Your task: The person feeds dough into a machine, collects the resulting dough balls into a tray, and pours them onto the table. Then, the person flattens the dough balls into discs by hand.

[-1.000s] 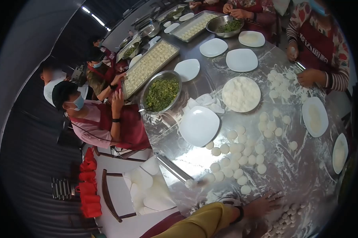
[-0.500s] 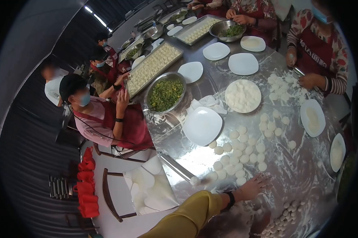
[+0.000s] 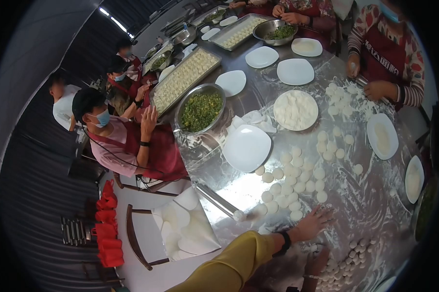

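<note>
Because the person's left hand (image 3: 313,225) lies palm down, its grip spread wide and apparently empty, just beside the flat dough rounds (image 3: 321,196) on the floury metal desk (image 3: 348,214), a careless sideways sweep could bunch or crease them, and thin flour could make them stick. Near the small dough pieces (image 3: 352,245), a dim second hand (image 3: 317,263) shows; its owner and grip I cannot tell. Compared with the first frame, the left hand has shifted nearer the rounds, and the second hand has become visible.
</note>
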The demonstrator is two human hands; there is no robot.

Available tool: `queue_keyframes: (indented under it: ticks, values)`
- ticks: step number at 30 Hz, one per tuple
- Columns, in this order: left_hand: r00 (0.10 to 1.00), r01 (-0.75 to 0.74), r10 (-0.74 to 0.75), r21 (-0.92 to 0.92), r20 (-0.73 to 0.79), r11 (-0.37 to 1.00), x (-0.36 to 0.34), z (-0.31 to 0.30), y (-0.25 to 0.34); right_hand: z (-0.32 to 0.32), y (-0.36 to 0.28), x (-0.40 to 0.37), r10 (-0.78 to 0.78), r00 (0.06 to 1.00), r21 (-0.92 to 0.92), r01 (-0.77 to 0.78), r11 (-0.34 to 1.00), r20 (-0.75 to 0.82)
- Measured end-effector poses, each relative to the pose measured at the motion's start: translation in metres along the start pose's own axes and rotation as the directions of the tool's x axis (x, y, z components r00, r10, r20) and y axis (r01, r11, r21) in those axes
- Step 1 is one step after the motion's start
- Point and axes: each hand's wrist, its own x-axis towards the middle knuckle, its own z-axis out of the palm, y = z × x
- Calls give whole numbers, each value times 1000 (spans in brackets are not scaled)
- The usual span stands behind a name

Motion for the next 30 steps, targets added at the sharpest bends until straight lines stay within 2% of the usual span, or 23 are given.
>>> queue_keyframes:
  ticks: [2,3,5,6,9,10,11,13,14,17,20,23,24,27,30]
  values:
    - [996,-42,39,-47,-81,998,1,5,16,-33,-26,2,99,990,-14,-98,995,98]
    - [991,-65,56,-69,-123,996,2,8,26,-25,-6,-2,8,999,-49,-11,999,-48]
    - [966,-193,173,-88,-194,977,3,12,51,1,54,-14,-183,930,-154,140,978,-319]
    - [947,-255,228,-98,-228,962,1,18,60,-33,30,-14,-122,960,-148,87,985,-251]
    - [984,-88,127,-274,128,958,-3,42,74,-72,8,-41,-226,973,-417,190,889,-39]
    - [983,-83,125,-284,134,955,-1,39,78,-59,21,-45,-224,972,-355,184,917,-72]
    - [982,-78,123,-293,140,953,3,36,81,-52,35,-56,-258,966,-373,233,898,-16]
    - [979,-64,121,-315,166,947,11,26,81,-68,11,-66,-343,935,-402,349,846,91]
    - [972,-62,132,-336,192,940,14,22,80,-66,7,-71,-329,933,-353,359,864,144]
    - [951,-95,191,-354,245,930,16,14,74,-47,28,-81,-454,886,-327,460,826,100]
    - [949,-129,200,-278,242,952,15,9,56,-34,67,-73,-382,920,-309,388,868,83]
    - [968,-97,138,-198,209,975,16,-10,23,-23,103,-53,-120,988,-448,153,881,102]
    - [975,-76,111,-181,195,980,16,-13,16,-39,84,-40,-100,995,-306,87,948,-28]
    - [994,-60,69,-100,89,993,18,-3,-3,-55,60,-16,5,1000,-432,-10,902,-11]
    - [997,-59,61,-45,41,997,16,-4,-3,-26,100,2,-127,972,-151,98,984,-196]
